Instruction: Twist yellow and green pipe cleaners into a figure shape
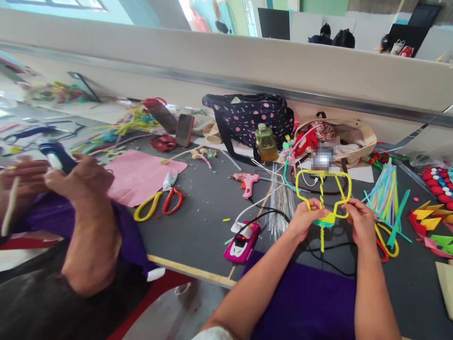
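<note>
A yellow pipe-cleaner frame [321,190] is held up over the dark table, its two open loops joined by a twisted middle stem. My left hand [305,219] pinches it low on the left, by the yellow and teal wrapped base [327,220]. With thumb and fingers, my right hand [360,219] grips the lower edge of the right loop. Below the base, the yellow stem ends in a thin dark wire. Loose pipe cleaners [384,198] lie fanned out right of my right hand, over scissors [388,241] with yellow and red handles.
A pink glue gun [247,183], a magenta power strip [244,243] and silvery wires [281,208] lie left of my hands. Bags and a green bottle [266,144] stand behind. At left, a co-worker's hands [71,174] hold a dark blue tool beside scissors [161,200].
</note>
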A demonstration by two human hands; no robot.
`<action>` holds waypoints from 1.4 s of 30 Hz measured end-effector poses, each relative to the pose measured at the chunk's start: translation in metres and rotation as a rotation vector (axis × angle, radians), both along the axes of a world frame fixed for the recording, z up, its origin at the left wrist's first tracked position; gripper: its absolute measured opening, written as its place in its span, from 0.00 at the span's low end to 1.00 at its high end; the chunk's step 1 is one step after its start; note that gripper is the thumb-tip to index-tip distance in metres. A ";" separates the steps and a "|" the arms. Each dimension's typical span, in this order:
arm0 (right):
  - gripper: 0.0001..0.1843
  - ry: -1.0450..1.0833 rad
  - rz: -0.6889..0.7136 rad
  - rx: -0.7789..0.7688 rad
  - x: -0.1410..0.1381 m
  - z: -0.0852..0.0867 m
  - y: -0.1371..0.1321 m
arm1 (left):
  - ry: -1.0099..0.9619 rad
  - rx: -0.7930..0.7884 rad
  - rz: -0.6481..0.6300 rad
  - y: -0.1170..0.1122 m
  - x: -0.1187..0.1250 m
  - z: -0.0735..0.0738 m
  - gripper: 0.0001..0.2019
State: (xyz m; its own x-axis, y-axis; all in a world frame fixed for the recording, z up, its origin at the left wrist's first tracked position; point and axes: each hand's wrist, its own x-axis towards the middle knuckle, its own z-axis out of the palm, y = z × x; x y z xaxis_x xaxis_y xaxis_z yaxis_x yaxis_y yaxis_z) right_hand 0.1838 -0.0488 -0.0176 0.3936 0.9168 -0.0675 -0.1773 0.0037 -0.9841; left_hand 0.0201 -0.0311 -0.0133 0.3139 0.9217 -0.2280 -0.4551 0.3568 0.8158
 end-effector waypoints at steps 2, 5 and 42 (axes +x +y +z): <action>0.15 -0.010 0.014 0.000 0.000 -0.002 0.000 | 0.011 -0.001 -0.013 0.000 0.000 -0.001 0.17; 0.19 -0.009 0.003 0.038 0.001 -0.002 0.000 | 0.039 0.005 -0.043 -0.001 0.001 -0.004 0.16; 0.14 -0.971 -0.451 0.319 -0.009 0.001 -0.008 | 0.450 0.367 0.037 -0.023 0.019 -0.015 0.08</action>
State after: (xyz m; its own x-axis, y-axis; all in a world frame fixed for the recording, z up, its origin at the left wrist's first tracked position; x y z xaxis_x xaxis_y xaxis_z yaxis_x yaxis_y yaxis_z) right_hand 0.1748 -0.0566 -0.0169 0.4522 0.5973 0.6623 0.7475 0.1513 -0.6468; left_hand 0.0394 -0.0539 -0.0285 0.2263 0.9741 0.0045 -0.0414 0.0050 0.9991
